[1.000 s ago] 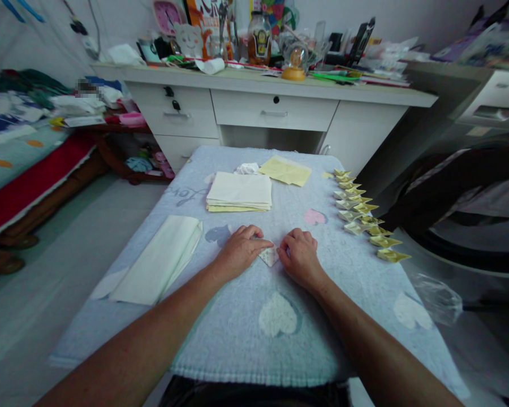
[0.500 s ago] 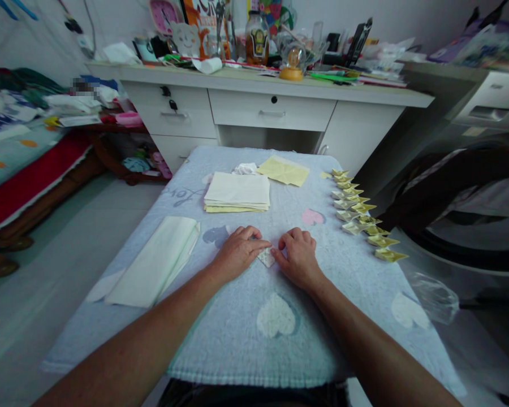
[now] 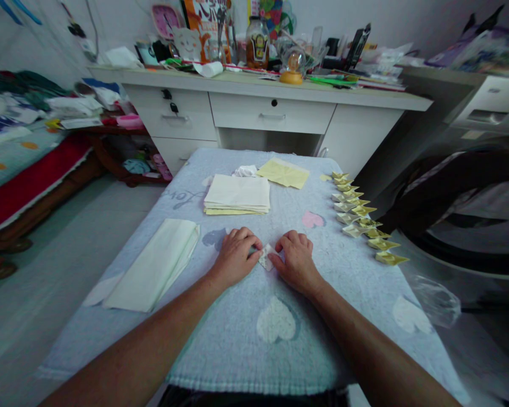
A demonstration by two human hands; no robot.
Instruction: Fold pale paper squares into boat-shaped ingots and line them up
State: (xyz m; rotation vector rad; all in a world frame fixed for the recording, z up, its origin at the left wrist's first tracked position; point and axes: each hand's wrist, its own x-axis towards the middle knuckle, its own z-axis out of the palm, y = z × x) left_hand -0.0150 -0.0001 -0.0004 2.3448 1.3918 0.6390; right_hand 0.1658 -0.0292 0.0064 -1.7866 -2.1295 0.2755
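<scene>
A small folded piece of whitish paper [image 3: 266, 259] with a faint pattern lies on the cloth-covered table, one corner pointing toward me. At its left corner my left hand [image 3: 237, 255] is closed, thumb and forefinger on the edge. My right hand [image 3: 297, 261] has its fingers curled at the opposite side, the thumb resting on the paper. Beyond the hands is a stack of white and yellow sheets [image 3: 236, 192]. Folded paper boats [image 3: 382, 244], yellow and white, stand in rows along the table's right edge.
A long folded white paper [image 3: 155, 265] lies on the left. A yellow sheet [image 3: 285, 172] and a crumpled white tissue [image 3: 245, 170] are at the back. Behind the table stands a cluttered white desk [image 3: 275, 110]; a front-loading washing machine [image 3: 487, 113] is at right.
My left thumb has drawn back from the top of the small paper to its left corner. My right thumb has moved onto the right side, and more of the paper shows.
</scene>
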